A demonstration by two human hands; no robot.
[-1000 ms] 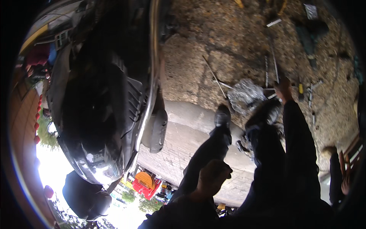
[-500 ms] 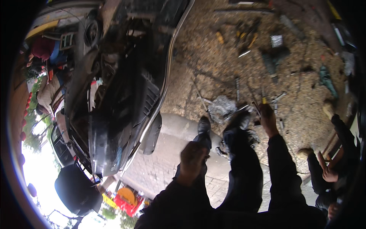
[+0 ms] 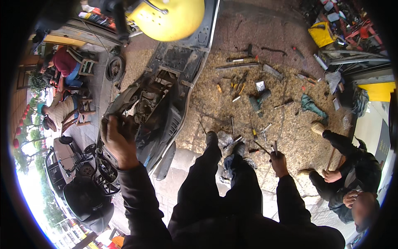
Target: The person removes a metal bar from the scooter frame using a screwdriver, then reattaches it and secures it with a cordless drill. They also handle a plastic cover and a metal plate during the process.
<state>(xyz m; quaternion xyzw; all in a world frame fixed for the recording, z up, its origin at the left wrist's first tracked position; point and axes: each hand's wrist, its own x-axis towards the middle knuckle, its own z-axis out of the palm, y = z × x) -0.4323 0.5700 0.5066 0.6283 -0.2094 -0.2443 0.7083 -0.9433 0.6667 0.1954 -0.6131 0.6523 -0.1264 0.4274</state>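
Note:
My left hand [image 3: 120, 141] is raised over the rear of a dark scooter [image 3: 151, 97] whose body is opened up, with its inner parts showing. The fingers are bent and look apart; I make out nothing held, and contact with the frame is unclear. Low on the right, my right hand [image 3: 279, 164] is closed around a slim metal tool [image 3: 262, 147]; its exact kind does not show. Beyond that hand, a yellow-handled screwdriver [image 3: 254, 133] and a metal wrench [image 3: 265, 128] lie on the pebbled ground. A green-grey power drill [image 3: 258, 103] rests farther off.
A yellow helmet-like shell [image 3: 170, 18] covers part of the scooter's front. A black top box [image 3: 88, 204] sits behind it. Pliers [image 3: 238, 83] and several tools litter the ground. Another person [image 3: 346, 178] sits at right. A loose wheel [image 3: 115, 68] lies at left.
My left hand has moved left and up, from above my leg to over the scooter. The view has shifted; my right hand still grips the tool.

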